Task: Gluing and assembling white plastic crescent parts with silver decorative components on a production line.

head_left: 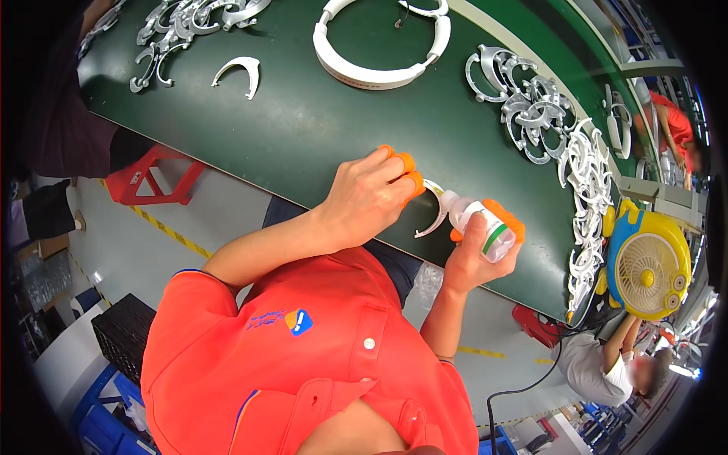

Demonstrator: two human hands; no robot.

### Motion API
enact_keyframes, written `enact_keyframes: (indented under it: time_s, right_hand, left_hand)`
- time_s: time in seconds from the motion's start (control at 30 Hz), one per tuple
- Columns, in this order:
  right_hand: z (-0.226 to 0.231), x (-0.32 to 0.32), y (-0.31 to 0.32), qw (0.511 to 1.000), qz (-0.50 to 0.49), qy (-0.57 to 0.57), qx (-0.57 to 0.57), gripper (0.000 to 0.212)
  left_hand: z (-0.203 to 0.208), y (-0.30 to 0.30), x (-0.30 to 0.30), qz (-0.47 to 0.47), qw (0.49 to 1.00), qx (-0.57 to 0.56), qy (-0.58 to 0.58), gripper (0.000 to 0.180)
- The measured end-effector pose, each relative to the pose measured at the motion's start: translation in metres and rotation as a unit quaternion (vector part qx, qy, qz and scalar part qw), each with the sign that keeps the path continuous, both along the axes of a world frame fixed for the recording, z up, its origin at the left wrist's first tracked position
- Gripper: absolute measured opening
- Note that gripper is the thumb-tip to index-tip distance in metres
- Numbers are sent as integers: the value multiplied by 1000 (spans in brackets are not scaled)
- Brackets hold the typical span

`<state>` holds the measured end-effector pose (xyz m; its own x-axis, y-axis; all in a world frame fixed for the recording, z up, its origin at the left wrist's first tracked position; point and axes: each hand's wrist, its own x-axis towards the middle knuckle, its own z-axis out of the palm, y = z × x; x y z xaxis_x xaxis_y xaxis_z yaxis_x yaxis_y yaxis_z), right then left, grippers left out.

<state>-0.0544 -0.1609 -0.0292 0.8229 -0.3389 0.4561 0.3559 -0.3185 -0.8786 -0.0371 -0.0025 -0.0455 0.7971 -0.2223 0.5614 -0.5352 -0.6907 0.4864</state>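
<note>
Orange finger cots cover several fingertips of my left hand (371, 189). Those fingers are closed at the upper end of a small curved white part (436, 216), whose thin tip points down toward the table's near edge; the thumb is hidden. Wrapped around a clear plastic squeeze bottle (485, 231) with a white and green label is my right hand (481, 258), which also wears orange finger cots. The bottle is tilted, its white nozzle end close beside the curved part; whether they touch I cannot tell.
The green table (303, 129) carries a lone white curved part (241, 74), a silvery part pile (186, 26), another such pile (531, 106) and a white part pile (588, 205). A large white ring (371, 76) stands behind. At right is a yellow fan (648, 265); below left, a red stool (155, 178).
</note>
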Motion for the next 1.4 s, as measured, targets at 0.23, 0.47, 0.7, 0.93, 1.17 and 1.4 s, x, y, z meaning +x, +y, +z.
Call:
enact_keyframes:
  time_s: [0.23, 0.47, 0.7, 0.93, 1.17, 1.4]
  right_hand:
    - [4, 0, -1, 999, -17, 9, 35, 25]
    - [-11, -2, -13, 998, 2, -62, 22, 31]
    - [-12, -4, -11, 997, 51, -49, -43, 29]
    - [-12, -4, -10, 995, 64, -46, -56, 30]
    - [-11, -2, -9, 995, 51, -58, -61, 30]
    - [-11, -3, -11, 997, 45, -41, -47, 29]
  left_hand:
    - [1, 2, 1, 1, 1000, -27, -8, 20]
    - [0, 31, 6, 73, 997, -8, -16, 18]
    - [2, 31, 3, 78, 997, 3, 15, 16]
    - [3, 31, 3, 72, 997, -1, 10, 17]
    - [4, 31, 3, 71, 997, -1, 9, 17]
    - [4, 30, 4, 75, 997, -2, 6, 16]
